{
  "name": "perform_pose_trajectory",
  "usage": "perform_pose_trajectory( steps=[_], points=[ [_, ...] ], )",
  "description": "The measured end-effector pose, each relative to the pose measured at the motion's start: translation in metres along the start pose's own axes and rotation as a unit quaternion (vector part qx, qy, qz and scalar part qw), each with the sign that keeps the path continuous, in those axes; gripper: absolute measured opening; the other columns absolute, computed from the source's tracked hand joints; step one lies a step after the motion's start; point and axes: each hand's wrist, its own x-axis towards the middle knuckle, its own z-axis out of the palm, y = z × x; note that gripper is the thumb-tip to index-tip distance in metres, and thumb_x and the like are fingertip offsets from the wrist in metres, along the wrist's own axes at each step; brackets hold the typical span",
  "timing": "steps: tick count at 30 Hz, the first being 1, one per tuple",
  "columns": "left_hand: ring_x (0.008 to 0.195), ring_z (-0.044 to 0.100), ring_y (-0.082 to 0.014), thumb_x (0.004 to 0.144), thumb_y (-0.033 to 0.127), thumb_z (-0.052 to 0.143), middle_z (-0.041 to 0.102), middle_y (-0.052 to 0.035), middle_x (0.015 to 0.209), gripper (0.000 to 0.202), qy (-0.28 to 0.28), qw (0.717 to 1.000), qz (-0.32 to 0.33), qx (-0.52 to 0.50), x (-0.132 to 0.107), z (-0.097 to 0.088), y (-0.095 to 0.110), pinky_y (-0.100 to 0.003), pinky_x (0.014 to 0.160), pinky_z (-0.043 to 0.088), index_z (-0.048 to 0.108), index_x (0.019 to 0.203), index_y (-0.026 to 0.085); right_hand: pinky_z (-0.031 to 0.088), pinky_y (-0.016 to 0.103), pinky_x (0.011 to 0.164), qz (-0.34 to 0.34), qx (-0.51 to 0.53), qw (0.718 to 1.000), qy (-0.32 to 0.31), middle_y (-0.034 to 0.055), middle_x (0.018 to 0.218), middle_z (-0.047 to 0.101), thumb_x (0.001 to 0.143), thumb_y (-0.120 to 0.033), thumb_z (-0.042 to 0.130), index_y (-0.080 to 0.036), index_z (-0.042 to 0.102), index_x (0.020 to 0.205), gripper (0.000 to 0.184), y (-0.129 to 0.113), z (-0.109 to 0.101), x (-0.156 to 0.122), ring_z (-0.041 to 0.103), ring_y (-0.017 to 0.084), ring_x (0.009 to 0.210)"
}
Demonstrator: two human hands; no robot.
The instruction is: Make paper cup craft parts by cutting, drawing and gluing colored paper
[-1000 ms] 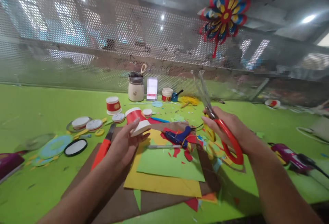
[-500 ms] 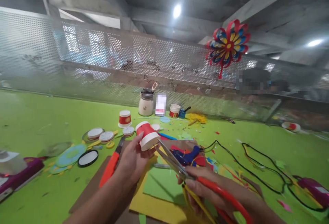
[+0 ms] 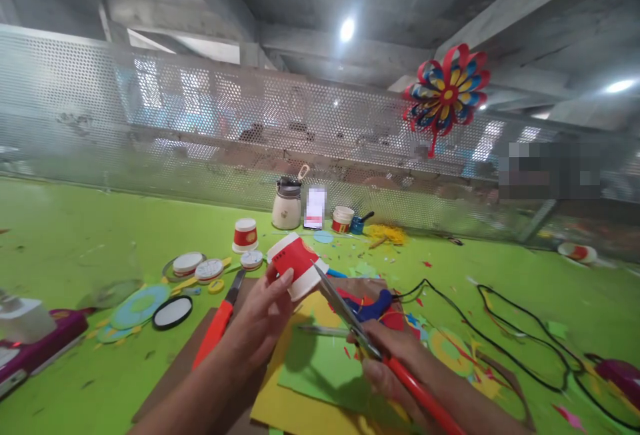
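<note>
My left hand is closed round a red and white paper cup, held tilted on its side above the table. My right hand grips red-handled scissors. The blades point up and left, and their tips meet the cup's rim. Under both hands lie a green sheet on a yellow sheet, both on a brown board.
A red utility knife lies left of my left hand. A blue glue gun and black cords lie to the right. Paper cups, round lids, a jar and scraps spread over the green table. A paper flower hangs on the mesh screen.
My right hand swung the scissors down from the right and brought the blade tips to the cup's rim. My left hand tilted the cup further. The camera view tipped up slightly.
</note>
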Motion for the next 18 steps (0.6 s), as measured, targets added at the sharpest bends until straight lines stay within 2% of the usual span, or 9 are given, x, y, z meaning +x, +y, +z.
perform_pose_trajectory(
  steps=[3, 8, 11, 14, 18],
  points=[
    [0.105, 0.063, -0.0227, 0.085, 0.023, 0.060, 0.070, -0.0080, 0.107, 0.017, -0.005, 1.000, -0.001, 0.018, 0.001, -0.003, -0.001, -0.039, 0.098, 0.047, 0.065, 0.100, 0.016, 0.035, 0.021, 0.046, 0.002, 0.013, 1.000, -0.004, -0.0024, 0.062, 0.043, 0.080, -0.071, 0.043, -0.018, 0.060, 0.102, 0.059, 0.003, 0.001, 0.002, 0.042, 0.011, 0.052],
    [0.098, 0.065, -0.0205, 0.083, 0.028, 0.063, 0.072, -0.0070, 0.102, 0.020, 0.006, 0.998, -0.017, 0.053, 0.001, -0.008, -0.005, -0.036, 0.098, 0.045, 0.066, 0.098, 0.015, 0.038, 0.019, 0.046, 0.041, 0.081, 0.996, 0.006, 0.0001, 0.064, 0.049, 0.086, -0.066, 0.039, -0.015, 0.059, 0.105, 0.058, -0.006, 0.004, -0.003, 0.048, 0.010, 0.052],
    [0.103, 0.063, -0.0216, 0.083, 0.029, 0.063, 0.071, -0.0082, 0.106, 0.023, 0.003, 0.998, -0.020, 0.062, 0.001, -0.008, -0.007, -0.037, 0.101, 0.042, 0.066, 0.101, 0.015, 0.040, 0.019, 0.047, 0.049, 0.114, 0.992, 0.008, 0.0016, 0.069, 0.052, 0.086, -0.064, 0.043, -0.016, 0.061, 0.106, 0.055, -0.008, 0.007, -0.005, 0.049, 0.010, 0.054],
    [0.107, 0.061, -0.0218, 0.083, 0.027, 0.063, 0.069, -0.0087, 0.111, 0.021, -0.003, 0.998, -0.016, 0.059, 0.002, -0.006, -0.008, -0.037, 0.104, 0.039, 0.067, 0.100, 0.014, 0.040, 0.018, 0.047, 0.059, 0.125, 0.990, 0.004, -0.0007, 0.066, 0.050, 0.085, -0.061, 0.049, -0.017, 0.061, 0.106, 0.050, -0.005, 0.009, -0.004, 0.047, 0.010, 0.054],
    [0.101, 0.063, -0.0201, 0.082, 0.026, 0.065, 0.070, -0.0075, 0.107, 0.020, 0.012, 0.998, -0.020, 0.057, 0.001, -0.005, -0.007, -0.037, 0.102, 0.042, 0.067, 0.098, 0.014, 0.038, 0.018, 0.048, 0.048, 0.121, 0.991, 0.003, -0.0028, 0.062, 0.046, 0.084, -0.060, 0.051, -0.017, 0.061, 0.105, 0.049, 0.004, 0.010, -0.002, 0.044, 0.010, 0.054]
  ],
)
